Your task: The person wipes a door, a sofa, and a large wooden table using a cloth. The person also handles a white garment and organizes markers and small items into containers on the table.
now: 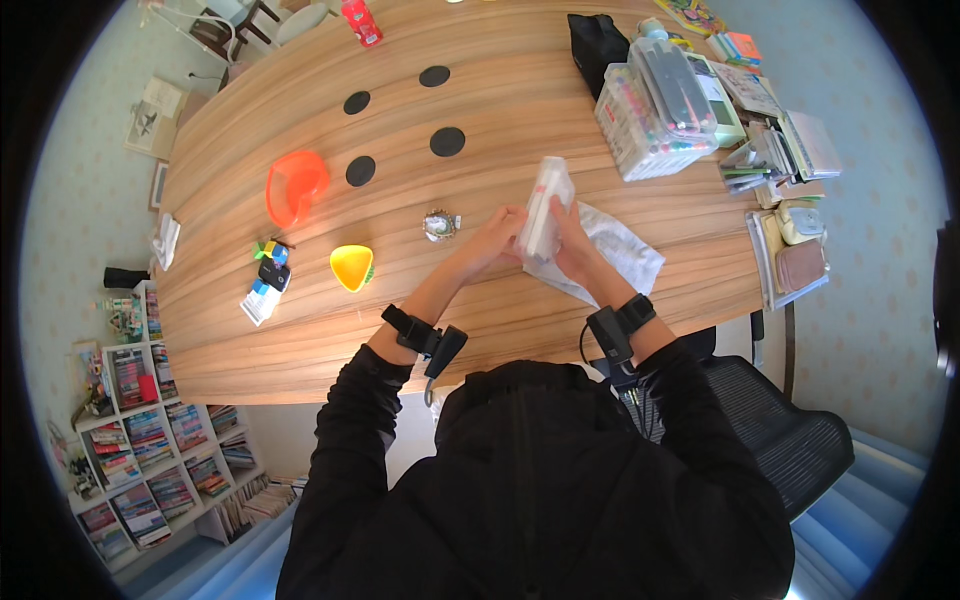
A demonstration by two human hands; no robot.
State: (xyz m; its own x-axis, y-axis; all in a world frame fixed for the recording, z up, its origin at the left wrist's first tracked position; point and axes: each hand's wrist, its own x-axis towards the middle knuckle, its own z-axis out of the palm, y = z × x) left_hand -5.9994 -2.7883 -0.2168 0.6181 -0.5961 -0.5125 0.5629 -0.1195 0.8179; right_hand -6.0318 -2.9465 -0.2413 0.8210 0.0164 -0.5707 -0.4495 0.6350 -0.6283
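A whitish pack in translucent wrapping (549,199) is between my hands, tilted above the wooden table. My right hand (576,244) grips its right side, thumb laid along the face. My left hand (496,238) holds it at the lower left edge, with some of the fingers hidden behind it. Below my right hand, a light grey cloth (622,255) lies crumpled on the table. To the left of my left hand sits a beaded bracelet or similar ring-shaped item (439,225) with a small tag.
On the left are a yellow strawberry-shaped bowl (351,268), an orange bowl (296,187) and a small black device (274,274). Several black round discs (447,141) lie farther back. A clear plastic box of markers (652,120) stands at right, near notebooks (810,142) and pouches (801,264).
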